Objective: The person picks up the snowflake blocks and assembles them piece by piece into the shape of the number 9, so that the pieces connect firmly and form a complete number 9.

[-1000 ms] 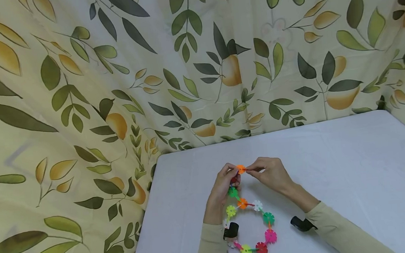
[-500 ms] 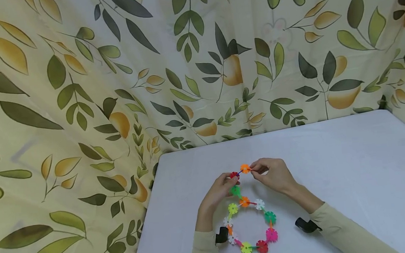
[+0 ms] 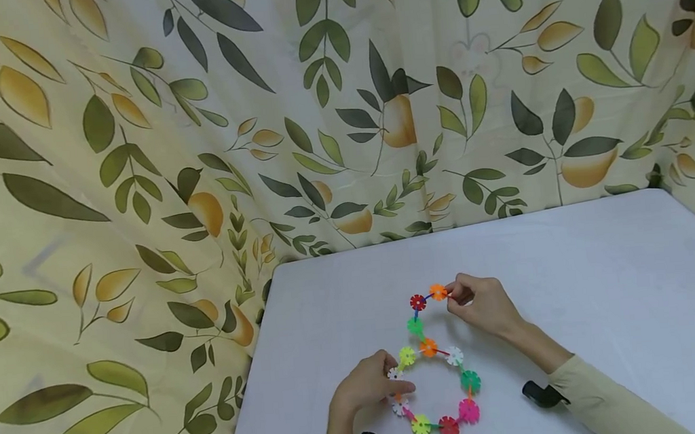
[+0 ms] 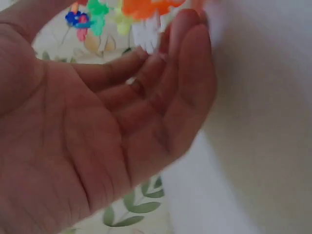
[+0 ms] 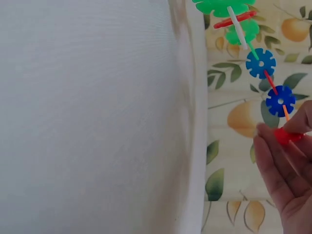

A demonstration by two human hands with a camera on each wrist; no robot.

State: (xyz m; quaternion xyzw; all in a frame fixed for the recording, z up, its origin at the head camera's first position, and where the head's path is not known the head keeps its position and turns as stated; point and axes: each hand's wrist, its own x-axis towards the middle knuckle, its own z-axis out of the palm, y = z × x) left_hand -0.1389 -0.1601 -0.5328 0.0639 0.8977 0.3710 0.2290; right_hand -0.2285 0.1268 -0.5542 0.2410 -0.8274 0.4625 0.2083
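- Chain of coloured plastic snowflake discs joined by short sticks (image 3: 435,367) lies on the white table (image 3: 603,278), lower centre of the head view. It forms a ring, with a short tail running up from it to a red disc (image 3: 417,302) and an orange disc (image 3: 438,292).
- Right hand (image 3: 483,305), just right of the tail's top end: fingers curled, thumb and fingertips pinching at the orange end disc. Judged to be holding the tail out straight and slightly raised; actual lift off the table cannot be confirmed.
- Right wrist view: fingertips (image 5: 282,161) at right edge close on a small red piece (image 5: 287,135); blue and green discs run up from it. Colours differ from the head view, possibly from the camera.
- Left hand (image 3: 367,386), lower left of the ring: fingers loosely bent, tips against the white discs on the ring's left side, likely steadying the ring. A firm hold is not visible.
- Left wrist view: palm (image 4: 92,146) open, fingers relaxed; blurred.
- Leaf-and-pear printed curtain (image 3: 195,154) fills the upper frame.
- No brands, labels or writing readable.
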